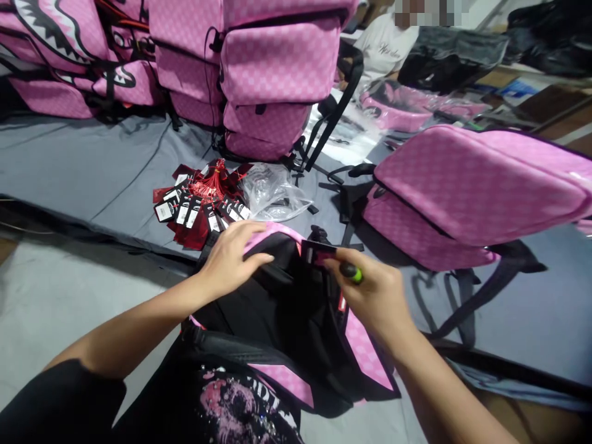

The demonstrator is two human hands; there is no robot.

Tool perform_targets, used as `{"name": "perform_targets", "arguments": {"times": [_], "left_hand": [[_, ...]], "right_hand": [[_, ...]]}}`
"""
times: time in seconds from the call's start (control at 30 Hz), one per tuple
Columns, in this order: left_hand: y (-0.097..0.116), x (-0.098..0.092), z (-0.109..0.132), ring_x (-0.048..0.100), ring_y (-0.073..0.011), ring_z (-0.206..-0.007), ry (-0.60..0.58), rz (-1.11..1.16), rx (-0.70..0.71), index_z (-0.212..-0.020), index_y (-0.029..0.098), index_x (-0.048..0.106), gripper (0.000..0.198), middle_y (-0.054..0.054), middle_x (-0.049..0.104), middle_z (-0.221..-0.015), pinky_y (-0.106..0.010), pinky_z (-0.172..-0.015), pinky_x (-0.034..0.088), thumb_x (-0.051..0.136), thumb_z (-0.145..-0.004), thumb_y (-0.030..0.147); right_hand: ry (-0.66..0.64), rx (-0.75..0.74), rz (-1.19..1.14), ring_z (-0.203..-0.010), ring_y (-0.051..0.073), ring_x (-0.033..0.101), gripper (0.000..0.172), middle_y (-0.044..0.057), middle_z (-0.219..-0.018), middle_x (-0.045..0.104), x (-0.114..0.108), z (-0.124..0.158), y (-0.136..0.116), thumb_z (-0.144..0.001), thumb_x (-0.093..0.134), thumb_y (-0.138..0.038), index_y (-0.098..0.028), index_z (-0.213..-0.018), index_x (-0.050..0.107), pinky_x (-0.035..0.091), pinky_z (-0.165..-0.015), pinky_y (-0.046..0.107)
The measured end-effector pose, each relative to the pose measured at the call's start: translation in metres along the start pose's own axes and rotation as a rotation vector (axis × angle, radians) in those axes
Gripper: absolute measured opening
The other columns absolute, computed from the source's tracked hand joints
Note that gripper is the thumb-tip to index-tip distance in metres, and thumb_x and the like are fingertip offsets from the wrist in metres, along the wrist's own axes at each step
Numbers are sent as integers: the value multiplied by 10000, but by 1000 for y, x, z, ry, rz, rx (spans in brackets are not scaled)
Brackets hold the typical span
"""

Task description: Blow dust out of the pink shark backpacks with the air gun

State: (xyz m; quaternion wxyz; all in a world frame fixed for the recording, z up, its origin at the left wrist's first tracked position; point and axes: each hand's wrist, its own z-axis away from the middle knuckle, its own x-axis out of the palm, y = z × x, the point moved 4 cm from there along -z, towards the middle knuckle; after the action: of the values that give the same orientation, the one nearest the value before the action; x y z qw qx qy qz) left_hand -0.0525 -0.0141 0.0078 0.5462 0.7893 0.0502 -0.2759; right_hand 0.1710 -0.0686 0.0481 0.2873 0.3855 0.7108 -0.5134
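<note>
A black-and-pink backpack lies in front of me at the table edge, its black side facing up. My left hand grips the backpack's pink upper edge, fingers over it and thumb reaching across the black part. At the right of that edge, my right hand pinches a dark hang tag. A tool with a black-and-green handle also sticks out of this hand; its other end is hidden. Just beyond the left hand lies a bundle of red and black hang tags on red strings.
Crumpled clear plastic sits beside the tag bundle. Pink checkered backpacks are stacked along the back, and another pink backpack lies at right with loose straps. A grey cloth covers the table. A person in a white shirt is behind.
</note>
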Motion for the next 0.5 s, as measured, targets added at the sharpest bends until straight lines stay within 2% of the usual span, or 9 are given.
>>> {"name": "perform_targets", "arguments": {"times": [0.03,0.1,0.13,0.2,0.27,0.4,0.5], "left_hand": [[-13,-4,7,489,-273,-1320,14,-87,-57,-1312,208,537,588,-111,562,-1387,-451,-1123,374,747,-783,354],[-38,-4,22,434,-306,-1381,-72,-183,-210,-1440,197,412,826,-146,459,-1497,-476,-1140,355,791,-732,389],[-47,-1,29,453,-311,-1370,-132,-205,-271,-1457,192,392,852,-152,461,-1497,-468,-1122,380,789,-734,404],[-58,8,39,553,-311,-1277,-210,-233,-326,-1426,180,440,763,-144,567,-1399,-435,-1046,453,753,-775,425],[-60,13,44,641,-310,-1139,-215,-275,-332,-1369,166,505,651,-128,671,-1239,-410,-951,500,718,-813,430],[-60,17,44,695,-307,-994,-230,-337,-341,-1337,145,534,600,-119,727,-1064,-375,-845,517,705,-830,415],[-63,16,43,703,-305,-966,-247,-340,-365,-1330,149,540,608,-115,736,-1021,-362,-820,516,704,-826,447]], "right_hand": [[-36,-33,79,-667,164,650,176,36,-799,722,7,0,2,-835,560,-206,-198,-933,706,451,-591,242],[-233,-70,234,-760,185,685,298,44,-883,748,27,-1,3,-782,525,-113,-220,-989,711,453,-636,248],[-366,-80,306,-785,190,691,343,43,-892,751,38,-3,1,-762,512,-84,-231,-998,714,443,-643,249],[-616,-93,421,-792,198,694,367,48,-868,748,58,-6,-6,-754,502,-63,-238,-995,717,415,-637,250],[-768,-108,489,-780,206,696,340,68,-830,740,73,-10,-14,-780,491,-64,-218,-984,717,384,-618,254],[-870,-162,505,-788,217,698,324,93,-826,734,89,-11,-23,-805,458,-43,-174,-960,710,351,-601,270],[-851,-142,468,-796,209,697,353,84,-882,739,87,-8,-19,-798,437,-16,-169,-980,698,362,-617,270]]}}
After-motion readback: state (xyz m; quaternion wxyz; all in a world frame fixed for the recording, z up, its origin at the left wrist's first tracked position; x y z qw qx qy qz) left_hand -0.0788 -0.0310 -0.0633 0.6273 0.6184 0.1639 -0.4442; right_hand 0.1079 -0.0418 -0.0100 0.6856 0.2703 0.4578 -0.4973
